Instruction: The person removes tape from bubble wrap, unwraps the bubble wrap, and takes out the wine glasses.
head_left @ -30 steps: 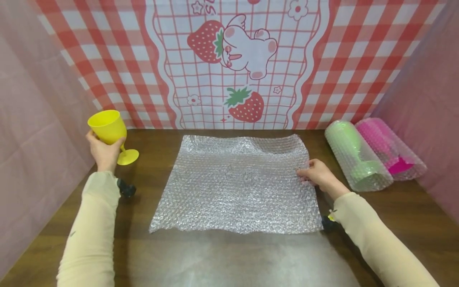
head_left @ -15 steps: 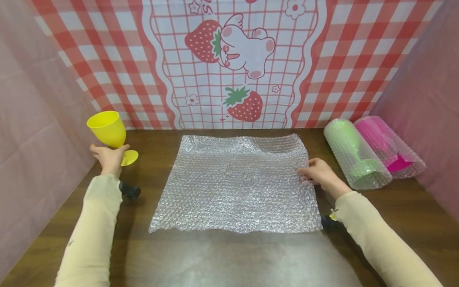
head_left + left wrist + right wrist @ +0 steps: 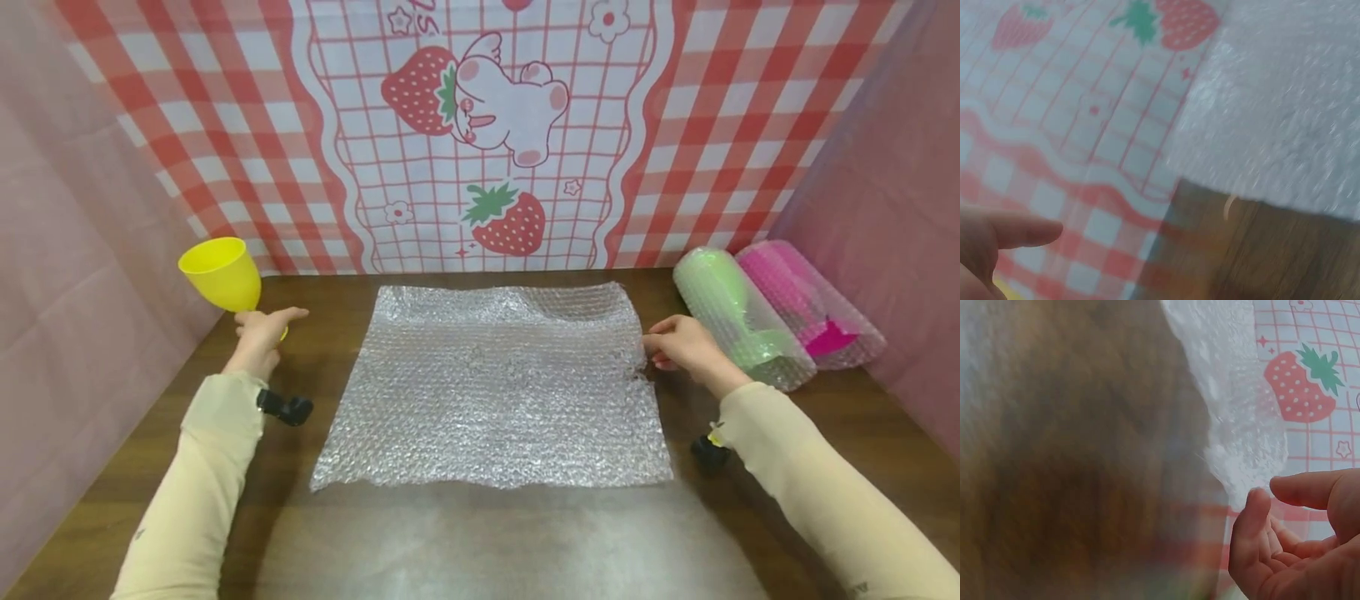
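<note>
On the left of the head view a yellow plastic goblet stands upright, bowl up. My left hand is in front of its stem and hides most of the foot; one finger points right. In the left wrist view this hand shows a stretched digit, with a sliver of yellow below. A sheet of bubble wrap lies spread in the middle. At its right edge is my right hand, fingers loosely bent. The right wrist view shows a gap between the thumb and fingertip of this hand, with nothing held.
At the back right lie two bubble-wrapped goblets side by side, a green one and a pink one. The brown wooden table ends at a red-checked cloth. Pink cloth hangs at both sides.
My left hand has let go of the goblet's bowl, dropped to stem height and shifted right. My right hand has come off the bubble wrap's edge, moving slightly right.
</note>
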The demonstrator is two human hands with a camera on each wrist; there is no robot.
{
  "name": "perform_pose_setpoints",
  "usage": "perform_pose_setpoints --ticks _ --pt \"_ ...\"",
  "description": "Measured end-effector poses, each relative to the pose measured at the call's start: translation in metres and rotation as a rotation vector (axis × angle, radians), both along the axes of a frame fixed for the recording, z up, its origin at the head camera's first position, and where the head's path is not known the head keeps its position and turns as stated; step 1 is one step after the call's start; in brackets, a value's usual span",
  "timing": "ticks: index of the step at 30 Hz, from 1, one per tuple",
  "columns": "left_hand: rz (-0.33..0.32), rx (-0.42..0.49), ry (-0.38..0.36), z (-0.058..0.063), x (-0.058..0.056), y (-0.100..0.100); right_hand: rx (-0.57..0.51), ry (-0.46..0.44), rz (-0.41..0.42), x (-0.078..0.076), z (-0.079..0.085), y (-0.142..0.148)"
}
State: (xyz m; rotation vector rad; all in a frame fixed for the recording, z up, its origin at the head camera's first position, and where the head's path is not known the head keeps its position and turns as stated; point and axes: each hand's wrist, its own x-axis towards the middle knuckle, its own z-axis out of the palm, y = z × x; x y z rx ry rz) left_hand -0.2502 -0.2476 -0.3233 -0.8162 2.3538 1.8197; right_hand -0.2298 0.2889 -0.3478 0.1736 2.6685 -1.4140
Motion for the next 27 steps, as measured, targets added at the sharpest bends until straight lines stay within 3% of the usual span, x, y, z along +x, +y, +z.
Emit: perform_pose_setpoints --ticks 4,9,13,18,25,27 --pt "-0.068 -0.154 0.102 0.003 0.001 0.023 0.140 0.094 0.025 -0.001 0.009 0.007" --pt "-0.165 -0.205 0.175 0.007 0.000 0.052 0.228 0.175 0.058 -0.002 0.020 0.016" --pt "-0.276 -0.141 0.198 0.009 -0.002 0.074 0.266 0.227 0.042 -0.002 0.025 0.022" --pt "-0.397 -0.087 0.200 0.010 0.000 0.100 0.329 0.363 0.026 -0.001 0.029 0.030" --pt "-0.557 0.150 0.161 0.007 0.011 0.130 0.403 0.484 -0.008 -0.002 0.031 0.044" --pt "-0.584 0.172 0.156 0.006 0.013 0.139 0.432 0.515 -0.029 -0.003 0.032 0.049"
